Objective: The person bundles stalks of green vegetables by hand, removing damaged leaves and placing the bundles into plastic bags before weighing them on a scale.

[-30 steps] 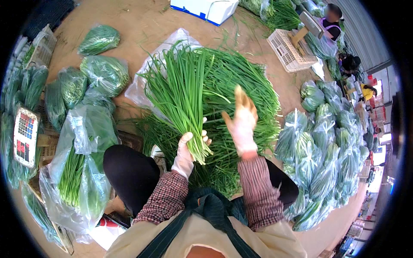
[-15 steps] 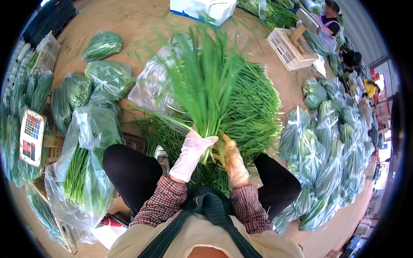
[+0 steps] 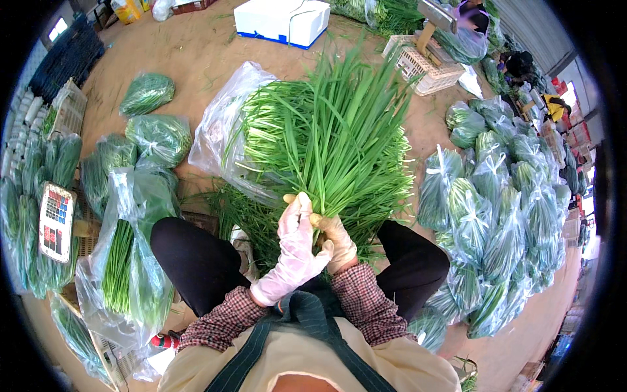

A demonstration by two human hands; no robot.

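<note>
A bunch of garlic chives (image 3: 343, 130) fans out away from me, its leaf tips far and its stem ends toward my body. My left hand (image 3: 294, 248), in a whitish glove, is closed over the stem ends. My right hand (image 3: 337, 245), in a yellowed glove, wraps the same stems from the right, and the two hands touch. The stem ends are mostly hidden by the gloves. Beneath and beyond the bunch lies a large heap of chives (image 3: 269, 130), with a clear plastic sheet (image 3: 219, 134) along its left side.
Bagged greens (image 3: 493, 215) pile up on the right, and more bags (image 3: 159, 140) lie left. An open bag of chives (image 3: 117, 274) stands by my left knee, near a scale panel (image 3: 57, 222). Farther off are a white foam box (image 3: 282, 19), a crate (image 3: 424, 68) and a person (image 3: 471, 23).
The bunch, blurred and raised before, is now sharp, lower and leaning right. My hands have come closer together, the left now overlapping the right at the stems. The head view has shifted slightly.
</note>
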